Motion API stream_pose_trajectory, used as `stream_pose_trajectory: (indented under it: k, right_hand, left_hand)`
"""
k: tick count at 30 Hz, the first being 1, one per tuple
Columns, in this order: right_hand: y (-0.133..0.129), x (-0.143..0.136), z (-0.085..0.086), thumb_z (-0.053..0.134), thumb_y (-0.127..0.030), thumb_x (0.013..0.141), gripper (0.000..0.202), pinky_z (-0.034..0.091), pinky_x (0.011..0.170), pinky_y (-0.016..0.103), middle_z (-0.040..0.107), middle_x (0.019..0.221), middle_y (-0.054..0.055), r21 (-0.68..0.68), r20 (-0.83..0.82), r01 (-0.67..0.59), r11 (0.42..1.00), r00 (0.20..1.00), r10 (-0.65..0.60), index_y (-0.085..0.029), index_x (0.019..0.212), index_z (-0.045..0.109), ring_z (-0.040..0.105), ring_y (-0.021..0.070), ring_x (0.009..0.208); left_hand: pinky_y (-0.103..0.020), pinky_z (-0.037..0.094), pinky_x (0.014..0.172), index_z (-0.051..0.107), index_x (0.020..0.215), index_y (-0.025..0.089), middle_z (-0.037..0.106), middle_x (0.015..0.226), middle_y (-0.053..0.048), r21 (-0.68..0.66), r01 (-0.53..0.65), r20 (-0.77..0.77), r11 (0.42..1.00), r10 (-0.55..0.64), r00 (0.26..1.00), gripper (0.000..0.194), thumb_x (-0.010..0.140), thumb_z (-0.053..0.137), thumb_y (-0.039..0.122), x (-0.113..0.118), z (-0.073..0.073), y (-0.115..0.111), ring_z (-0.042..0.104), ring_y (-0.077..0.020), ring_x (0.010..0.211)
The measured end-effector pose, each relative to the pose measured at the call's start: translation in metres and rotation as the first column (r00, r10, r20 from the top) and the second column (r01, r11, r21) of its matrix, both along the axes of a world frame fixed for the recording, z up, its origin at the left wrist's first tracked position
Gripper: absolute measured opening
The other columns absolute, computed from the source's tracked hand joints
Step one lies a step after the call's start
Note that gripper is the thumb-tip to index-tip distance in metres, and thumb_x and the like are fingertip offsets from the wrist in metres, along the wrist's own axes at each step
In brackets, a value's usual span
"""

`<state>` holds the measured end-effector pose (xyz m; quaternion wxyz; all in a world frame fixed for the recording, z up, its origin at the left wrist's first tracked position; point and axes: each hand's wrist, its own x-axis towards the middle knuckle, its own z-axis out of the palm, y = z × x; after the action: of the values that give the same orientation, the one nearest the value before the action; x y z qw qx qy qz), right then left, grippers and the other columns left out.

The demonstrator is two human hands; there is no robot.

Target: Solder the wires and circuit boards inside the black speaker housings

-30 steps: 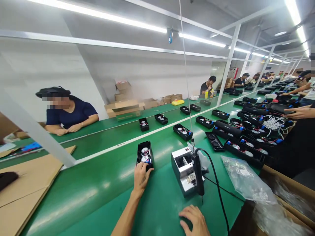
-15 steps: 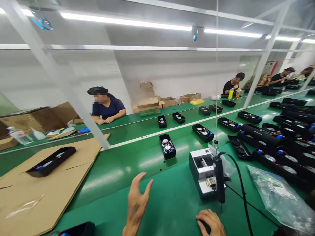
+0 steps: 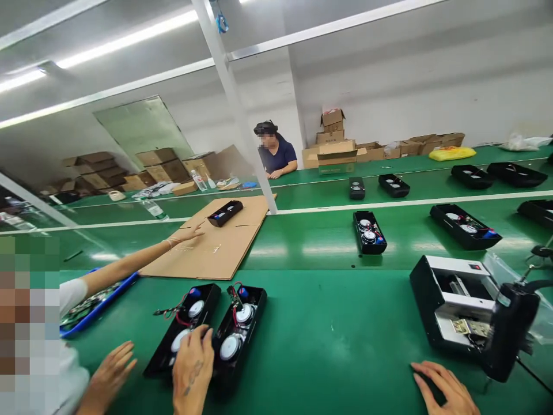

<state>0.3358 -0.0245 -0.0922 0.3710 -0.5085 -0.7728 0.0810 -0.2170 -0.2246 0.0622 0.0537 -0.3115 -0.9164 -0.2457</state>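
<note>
Cardboard sheet [image 3: 250, 230]: lying flat in the head view; I am placing everything by it.
Left housing [image 3: 188, 323] and right housing [image 3: 248, 323]: sitting open, side by side, just on the sheet's near side.
Left hand [image 3: 193, 369]: my bent fingers are overlapping the housings; whether they are gripping an edge, I can't tell.
Right hand [image 3: 447, 389]: lying well right of the sheet, loosely curled near the power driver [image 3: 510, 331]; I can't tell whether it is holding anything.
Step at the housings: I am judging this as handling them left-handed.
Next move around the red wires [image 3: 178, 316]: lifting would be calling for a firm rim grip, keeping them free.
</note>
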Motion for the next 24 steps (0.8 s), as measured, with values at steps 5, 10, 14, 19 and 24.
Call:
stream_pose_trajectory:
  k: [5, 10, 14, 19, 24]
  right_hand:
    - [-0.01, -0.01, 0.013, 0.053, -0.069, 0.099, 0.049, 0.071, 0.074, 0.043, 0.085, 0.104, 0.007, -0.068, -0.048, -0.02, 0.998, 0.999, 0.017, -0.034, 0.095, 0.087, 0.083, 0.0307, 0.091]
    - [-0.031, -0.056, 0.03, 0.065, -0.062, 0.096, 0.038, 0.071, 0.081, 0.036, 0.084, 0.112, 0.009, -0.313, -0.321, -0.211, 0.926, 0.941, 0.106, -0.032, 0.101, 0.087, 0.084, 0.0283, 0.093]
    - [-0.057, -0.125, 0.051, 0.069, -0.059, 0.095, 0.051, 0.069, 0.092, 0.041, 0.078, 0.132, 0.017, -0.517, -0.644, -0.511, 0.687, 0.761, 0.081, -0.025, 0.131, 0.079, 0.082, 0.03, 0.104]
    - [-0.058, -0.18, 0.075, 0.082, -0.041, 0.083, 0.102, 0.052, 0.118, 0.05, 0.05, 0.167, 0.017, -0.442, -0.851, -0.739, 0.509, 0.525, 0.023, -0.026, 0.171, 0.033, 0.061, 0.0331, 0.145]
    - [0.001, -0.152, 0.11, 0.066, -0.005, 0.064, 0.099, 0.052, 0.116, 0.047, 0.068, 0.151, 0.012, -0.503, -0.78, -0.705, 0.501, 0.62, 0.088, -0.022, 0.16, 0.052, 0.068, 0.0303, 0.135]
  left_hand:
    - [-0.046, 0.062, 0.092, 0.073, 0.114, 0.023, 0.083, 0.106, -0.012, -0.056, 0.095, 0.112, 0.994, -0.089, 0.99, 0.051, 0.091, 0.046, 0.06, -0.021, 0.003, 0.009, 0.079, -0.0359, 0.105]
    - [-0.049, 0.064, 0.087, 0.076, 0.113, 0.022, 0.084, 0.104, -0.014, -0.07, 0.135, 0.148, 0.988, -0.124, 0.981, 0.057, 0.093, 0.039, 0.06, 0.002, 0.001, 0.018, 0.08, -0.0391, 0.102]
    - [-0.043, 0.066, 0.083, 0.076, 0.121, 0.024, 0.084, 0.109, -0.011, -0.013, 0.249, 0.193, 0.968, -0.242, 0.951, 0.06, 0.097, 0.038, 0.063, 0.072, -0.021, 0.047, 0.081, -0.035, 0.101]
    - [-0.04, 0.066, 0.07, 0.077, 0.124, 0.03, 0.085, 0.099, -0.007, 0.2, 0.417, 0.292, 0.887, -0.46, 0.838, 0.056, 0.098, 0.042, 0.065, 0.169, -0.044, 0.084, 0.083, -0.0325, 0.084]
    - [-0.041, 0.068, 0.08, 0.074, 0.124, 0.029, 0.085, 0.094, -0.006, 0.283, 0.375, 0.523, 0.883, -0.47, 0.711, 0.06, 0.091, 0.054, 0.075, 0.179, -0.047, 0.094, 0.083, -0.0318, 0.089]
